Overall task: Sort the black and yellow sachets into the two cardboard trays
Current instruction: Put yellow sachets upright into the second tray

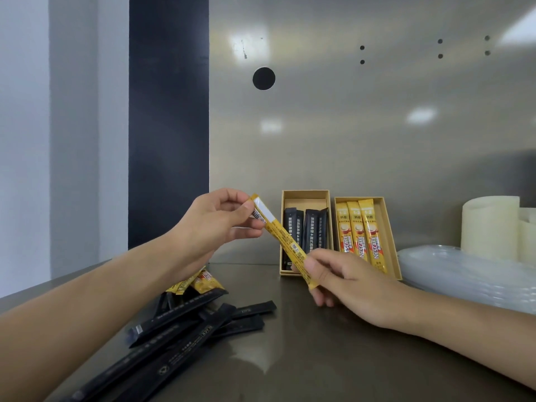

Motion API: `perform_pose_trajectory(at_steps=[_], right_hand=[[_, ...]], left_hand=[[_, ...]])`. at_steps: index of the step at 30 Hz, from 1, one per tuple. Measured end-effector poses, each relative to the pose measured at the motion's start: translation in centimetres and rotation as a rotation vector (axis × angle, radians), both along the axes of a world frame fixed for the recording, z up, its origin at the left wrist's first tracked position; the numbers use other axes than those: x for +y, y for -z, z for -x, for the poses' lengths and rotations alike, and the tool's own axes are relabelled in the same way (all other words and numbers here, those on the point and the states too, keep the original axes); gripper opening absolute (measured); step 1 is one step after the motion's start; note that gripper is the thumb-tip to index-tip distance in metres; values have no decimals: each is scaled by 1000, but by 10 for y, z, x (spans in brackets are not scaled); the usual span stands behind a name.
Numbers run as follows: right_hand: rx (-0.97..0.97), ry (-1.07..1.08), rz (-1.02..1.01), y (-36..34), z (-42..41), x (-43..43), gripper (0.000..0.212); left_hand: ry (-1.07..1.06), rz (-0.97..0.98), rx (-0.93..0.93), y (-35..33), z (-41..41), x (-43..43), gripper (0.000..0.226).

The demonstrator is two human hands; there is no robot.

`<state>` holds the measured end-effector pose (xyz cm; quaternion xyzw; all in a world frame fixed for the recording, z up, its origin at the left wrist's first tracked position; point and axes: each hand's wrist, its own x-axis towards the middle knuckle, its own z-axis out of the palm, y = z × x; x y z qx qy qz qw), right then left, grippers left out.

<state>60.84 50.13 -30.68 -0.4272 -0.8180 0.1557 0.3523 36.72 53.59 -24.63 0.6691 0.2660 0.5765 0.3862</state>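
I am at a dull steel worktop that reflects soft patches of light. Behind it rises a brushed metal wall with one large round hole and several small ones. A dark vertical panel stands to the left of that, with a pale wall beyond it.

At the back sit two cardboard trays, side by side. The left tray holds black sachets, and the right tray holds three yellow sachets lying parallel, lengthwise. Right of the trays lie a heap of clear plastic and a cream roll.

I hold one yellow sachet in the air, in front of the left tray. Its long axis runs diagonally, from upper left down to lower right. My left hand pinches the upper end, the one with the white patch, between thumb and fingers. My right hand pinches the lower end in the same way.

Under my left forearm, loose black sachets lie criss-crossed in a pile on the worktop. A couple of yellow ones show at its far edge.
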Motion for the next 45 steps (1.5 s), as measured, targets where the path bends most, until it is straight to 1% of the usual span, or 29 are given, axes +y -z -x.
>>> perform_pose_trajectory(at_steps=[2,4,6,8,10,12,13,15,17,21,24,28,31,34,37,45], right_hand=[[127,8,140,-1,-1,1,57],[195,7,233,-3,-2,3,63],[251,-24,294,-4,-2,6,64],[334,-43,342,-5,-3,6,58],[352,-49,309,-4,-5,7,48],[352,-37,246,-2,-6,5,40],[364,-23,215,-1,-6,5,38],[369,19,139,-1,-6,4,40],[351,53,79,-1,-7,4,36],[341,69,29,0,-10,5,20],[351,45,24,2,-10,7,10],[376,24,17,3,-11,8,9],[406,13,0,2,-12,9,7],[417,-18,-5,1,-11,8,6],[432,-16,3,-1,-10,5,6],[421,-51,37,-5,-6,-3,4]], left_hand=[[22,0,8,3,0,0,8],[47,-6,6,5,0,1,7],[75,-16,2,4,2,1,7],[96,-23,16,4,3,0,8],[111,-18,43,4,4,0,13],[143,19,48,4,7,2,22],[158,41,56,4,9,4,29],[175,60,91,4,12,7,40],[181,65,138,6,12,7,46],[79,-4,302,13,6,5,36],[36,12,342,14,7,2,33],[-38,-7,462,11,7,-2,19],[-34,-23,569,11,6,-5,19],[25,-6,674,16,2,-10,28],[60,-6,721,20,-3,-10,34],[26,-87,708,22,-9,-11,32]])
